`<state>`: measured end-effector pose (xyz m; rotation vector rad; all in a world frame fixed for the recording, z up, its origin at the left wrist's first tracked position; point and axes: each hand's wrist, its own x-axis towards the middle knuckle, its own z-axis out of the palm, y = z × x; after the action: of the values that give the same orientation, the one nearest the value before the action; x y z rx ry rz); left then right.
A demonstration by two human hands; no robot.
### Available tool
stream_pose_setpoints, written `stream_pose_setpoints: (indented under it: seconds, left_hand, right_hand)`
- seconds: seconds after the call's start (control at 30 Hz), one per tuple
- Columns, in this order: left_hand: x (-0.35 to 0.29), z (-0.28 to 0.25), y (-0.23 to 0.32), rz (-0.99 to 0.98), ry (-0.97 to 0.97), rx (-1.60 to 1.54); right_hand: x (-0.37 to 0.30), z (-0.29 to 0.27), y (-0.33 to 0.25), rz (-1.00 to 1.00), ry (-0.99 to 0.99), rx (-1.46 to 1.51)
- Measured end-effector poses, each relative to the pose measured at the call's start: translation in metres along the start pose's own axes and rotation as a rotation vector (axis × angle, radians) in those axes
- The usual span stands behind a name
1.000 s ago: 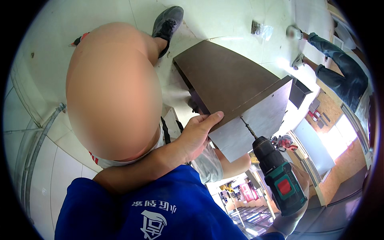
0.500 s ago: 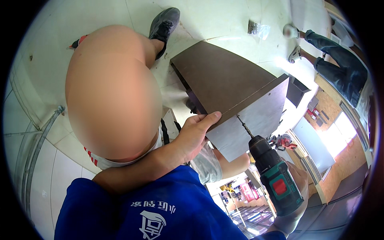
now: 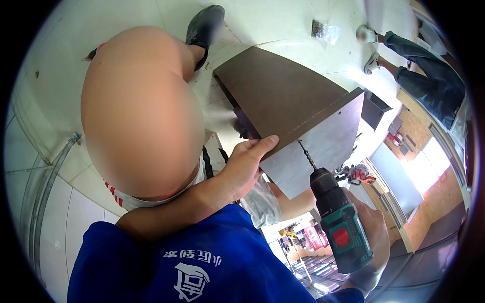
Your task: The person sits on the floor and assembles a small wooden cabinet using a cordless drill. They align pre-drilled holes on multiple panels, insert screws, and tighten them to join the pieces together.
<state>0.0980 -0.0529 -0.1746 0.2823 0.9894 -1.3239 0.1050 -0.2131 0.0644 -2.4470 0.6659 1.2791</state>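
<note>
My right hand point(image 3: 373, 227) is wrapped round a green and black cordless drill point(image 3: 337, 222). The long twist bit point(image 3: 307, 154) in its chuck reaches up to the pale outer face of an end panel point(image 3: 323, 146), its tip meeting the face near the panel's upper edge. That panel is joined to a brown board point(image 3: 283, 91), forming part of a box-like piece. My left hand point(image 3: 247, 161) grips the near corner of the piece, thumb on the top edge and fingers curled underneath. The undersides of those fingers are hidden.
My bent knee point(image 3: 141, 111) and dark shoe point(image 3: 204, 28) are to the left of the piece. Beyond it a clear bag point(image 3: 326, 32) of small parts lies on the pale tiled floor. Another person's legs point(image 3: 424, 76) stand at the far right, near a dark box point(image 3: 375, 110).
The drill has swung slightly to the left at its rear end, with the bit tip staying at the panel. My left hand keeps its hold on the corner.
</note>
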Motion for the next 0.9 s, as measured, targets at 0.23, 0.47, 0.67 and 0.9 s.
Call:
stream_pose_setpoints:
  seconds: [0.23, 0.47, 0.67, 0.9]
  left_hand:
    - [0.002, -0.003, -0.001, 0.025, -0.025, -0.026]
    - [0.003, -0.003, -0.002, 0.023, -0.016, -0.038]
    - [0.0, -0.001, -0.001, 0.024, -0.022, -0.038]
    - [-0.003, 0.002, 0.001, 0.024, -0.006, -0.05]
  right_hand:
    - [0.004, -0.002, 0.006, -0.072, 0.022, 0.035]
    - [0.007, -0.013, 0.017, -0.077, -0.069, 0.063]
    - [0.01, -0.014, 0.021, -0.164, -0.063, 0.074]
    - [0.007, -0.011, 0.025, -0.124, -0.045, 0.071]
